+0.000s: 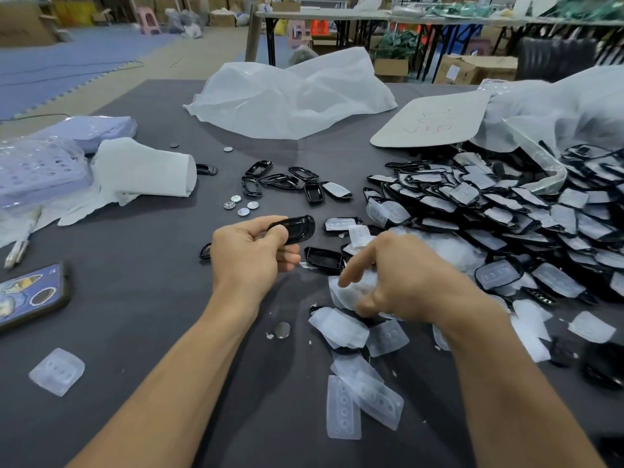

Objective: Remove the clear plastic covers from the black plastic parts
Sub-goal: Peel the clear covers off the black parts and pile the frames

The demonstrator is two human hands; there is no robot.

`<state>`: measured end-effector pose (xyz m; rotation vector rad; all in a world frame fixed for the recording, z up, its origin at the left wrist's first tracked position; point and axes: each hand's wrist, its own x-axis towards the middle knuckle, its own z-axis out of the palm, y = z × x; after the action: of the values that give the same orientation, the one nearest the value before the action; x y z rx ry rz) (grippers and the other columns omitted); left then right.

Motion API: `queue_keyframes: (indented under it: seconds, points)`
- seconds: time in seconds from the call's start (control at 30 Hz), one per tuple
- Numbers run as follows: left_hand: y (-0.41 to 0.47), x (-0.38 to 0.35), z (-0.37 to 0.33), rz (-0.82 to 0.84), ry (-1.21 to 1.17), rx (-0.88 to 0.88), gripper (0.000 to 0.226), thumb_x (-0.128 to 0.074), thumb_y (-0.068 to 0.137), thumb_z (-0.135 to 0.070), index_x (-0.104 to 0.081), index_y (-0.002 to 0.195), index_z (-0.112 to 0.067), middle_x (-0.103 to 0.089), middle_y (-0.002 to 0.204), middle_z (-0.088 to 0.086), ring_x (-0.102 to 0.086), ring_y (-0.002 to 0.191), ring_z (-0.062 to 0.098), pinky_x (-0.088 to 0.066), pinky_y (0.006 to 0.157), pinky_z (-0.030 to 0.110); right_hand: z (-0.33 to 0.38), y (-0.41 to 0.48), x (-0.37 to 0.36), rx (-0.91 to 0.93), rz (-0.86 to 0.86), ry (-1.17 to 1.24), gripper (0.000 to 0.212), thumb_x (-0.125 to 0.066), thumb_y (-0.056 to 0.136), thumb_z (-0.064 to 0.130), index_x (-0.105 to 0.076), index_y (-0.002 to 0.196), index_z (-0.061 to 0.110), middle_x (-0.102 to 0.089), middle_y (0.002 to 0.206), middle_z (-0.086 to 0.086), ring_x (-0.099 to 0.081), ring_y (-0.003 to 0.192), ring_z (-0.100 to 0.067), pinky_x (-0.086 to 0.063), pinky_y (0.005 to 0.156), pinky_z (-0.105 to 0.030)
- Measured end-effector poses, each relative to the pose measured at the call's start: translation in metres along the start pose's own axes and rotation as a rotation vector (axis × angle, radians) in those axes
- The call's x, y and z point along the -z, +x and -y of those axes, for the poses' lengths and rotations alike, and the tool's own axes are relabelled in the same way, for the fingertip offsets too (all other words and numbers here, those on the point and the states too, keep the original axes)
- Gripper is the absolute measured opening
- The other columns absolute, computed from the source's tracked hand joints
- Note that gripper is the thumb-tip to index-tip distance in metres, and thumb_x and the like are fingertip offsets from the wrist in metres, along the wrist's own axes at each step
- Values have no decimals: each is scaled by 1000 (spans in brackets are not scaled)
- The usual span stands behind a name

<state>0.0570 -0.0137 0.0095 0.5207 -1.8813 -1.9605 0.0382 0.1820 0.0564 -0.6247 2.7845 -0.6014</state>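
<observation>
My left hand (251,253) grips a bare black plastic part (297,228) above the middle of the grey table (141,298). My right hand (398,276) hovers over a clear plastic cover (347,292), fingers spread and touching it; whether it grips the cover is unclear. A big heap of black parts with clear covers (506,214) spills from a bag at the right. Loose clear covers (358,396) lie in front of my right arm. Several bare black parts (287,182) sit beyond my hands.
A phone (30,295) lies at the left edge. Coin-like button cells (241,205) and one more (282,330) lie on the table. A single clear cover (56,371) sits at front left. White bags (290,96), a card (435,119) and purple packs (40,170) stand farther back.
</observation>
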Motion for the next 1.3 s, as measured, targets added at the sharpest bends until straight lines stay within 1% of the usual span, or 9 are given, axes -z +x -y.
queue_keyframes:
  seconds: [0.1, 0.2, 0.43, 0.63, 0.8, 0.93, 1.07, 1.17, 1.3]
  points:
    - [2, 0, 1, -3, 0, -7, 23, -63, 97, 0, -77, 93, -17, -74, 62, 12, -68, 49, 19, -55, 49, 24, 6, 3, -8, 1, -11, 1, 15, -84, 76, 25, -81, 86, 36, -71, 79, 21, -63, 63, 4, -39, 46, -5]
    - [2, 0, 1, 1, 0, -7, 24, -63, 97, 0, -78, 91, -18, -74, 63, 12, -69, 50, 18, -55, 49, 23, 7, 4, -7, -15, -20, 29, 8, -83, 81, 29, -81, 82, 37, -57, 48, 30, -54, 52, 15, -37, 46, -3]
    - [-3, -3, -1, 72, 10, 18, 31, -61, 97, 2, -79, 85, -20, -75, 66, 10, -66, 48, 15, -54, 48, 23, -4, 3, 5, -44, 0, 183, 37, -59, 94, 5, -82, 86, 32, -70, 62, 22, -66, 58, 5, -45, 50, -8]
    - [-4, -4, 0, 103, 25, 39, 26, -62, 97, 0, -79, 90, -17, -76, 68, 10, -66, 49, 13, -55, 49, 22, -6, 5, 5, -53, -403, 456, 24, -77, 84, 7, -79, 72, 27, -73, 61, 11, -69, 56, -4, -55, 54, -18]
    - [-3, -6, 2, 83, -19, 52, 20, -63, 98, -1, -76, 99, -16, -78, 72, 13, -69, 53, 16, -56, 52, 25, 7, 11, -6, -55, -497, 822, 19, -83, 77, 9, -80, 70, 27, -74, 63, 1, -62, 47, -11, -51, 53, -25]
    - [-3, -5, 3, 94, -11, 35, 19, -63, 98, -3, -76, 100, -17, -78, 74, 12, -70, 55, 17, -56, 53, 24, 2, 12, -7, -89, -441, 816, 14, -89, 74, 16, -81, 69, 26, -73, 69, -16, -60, 59, -17, -54, 61, -38]
    - [-4, -5, 1, 110, -22, 36, 21, -63, 98, -2, -78, 96, -16, -78, 75, 14, -68, 53, 16, -55, 51, 23, -6, 9, 1, -11, -186, 936, 11, -85, 78, 7, -80, 70, 9, -69, 63, -14, -54, 51, -11, -43, 48, -18]
    - [-4, -4, 0, 114, -15, 38, 21, -63, 97, -3, -79, 96, -16, -77, 74, 14, -67, 53, 18, -56, 51, 25, -11, 11, 1, -40, -218, 957, 21, -84, 81, 23, -78, 66, 9, -68, 63, -6, -49, 47, -8, -40, 46, -16]
    - [-5, -5, 0, 135, 17, 42, 21, -62, 96, -3, -80, 95, -15, -77, 72, 13, -66, 52, 17, -55, 50, 25, -11, 11, -2, -33, -246, 883, 20, -77, 81, -2, -80, 89, 17, -71, 69, -14, -55, 54, -12, -48, 57, -22]
